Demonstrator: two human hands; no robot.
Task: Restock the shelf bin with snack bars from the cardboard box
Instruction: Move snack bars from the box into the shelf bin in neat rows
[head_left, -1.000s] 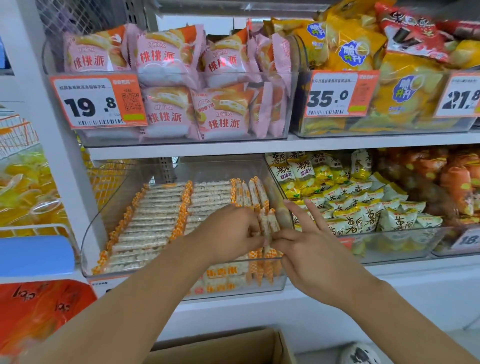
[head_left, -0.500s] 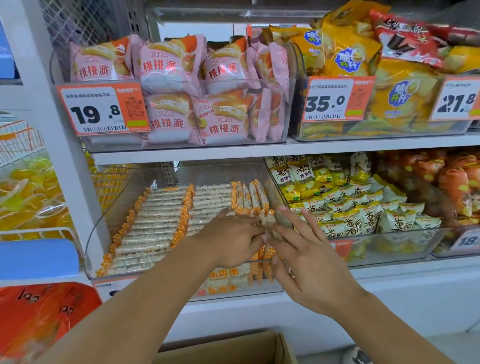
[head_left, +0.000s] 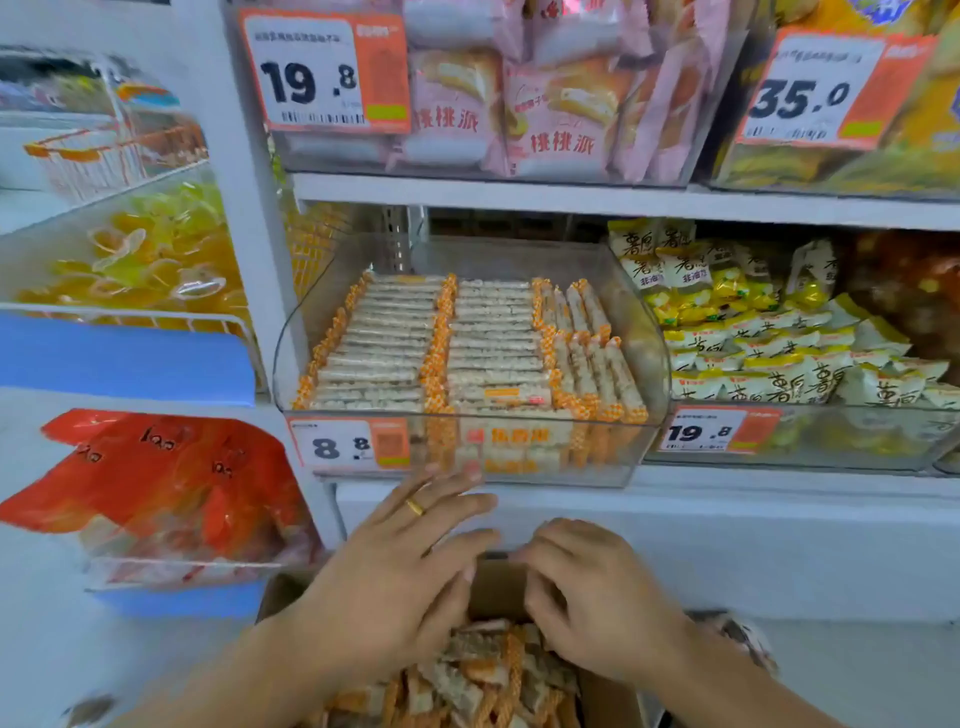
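Both hands are down at the cardboard box (head_left: 498, 587), which sits on the floor directly below the shelf bin (head_left: 467, 441). The left hand (head_left: 400, 582) lies flat over the loose snack bars (head_left: 488, 675), fingers (head_left: 447, 506) extended and released, a ring on one of them. The right hand (head_left: 592, 597) has its fingers curled downward near the box's far wall; whether they grasp a bar cannot be told from this view.

Judged step: gathering the next batch of bars from the box.

Procedure for a clean pickup:
- Align several bars side by side before lifting, so they transfer as one flat stack
- Grip across the wrapper body, not the crimped ends, which would likely slip
- Lift clear of the box wall before moving up to the bin
- Match the orientation of the rows already in the bin

Condition of the stock: the bars are slim, pale, grainy sticks in clear wrappers with orange checked ends. In the box they lie jumbled at mixed angles. In the clear plastic bin they form two neat crosswise rows at left and centre, plus a lengthwise group at right. The bin appears close to full, with some space at the back
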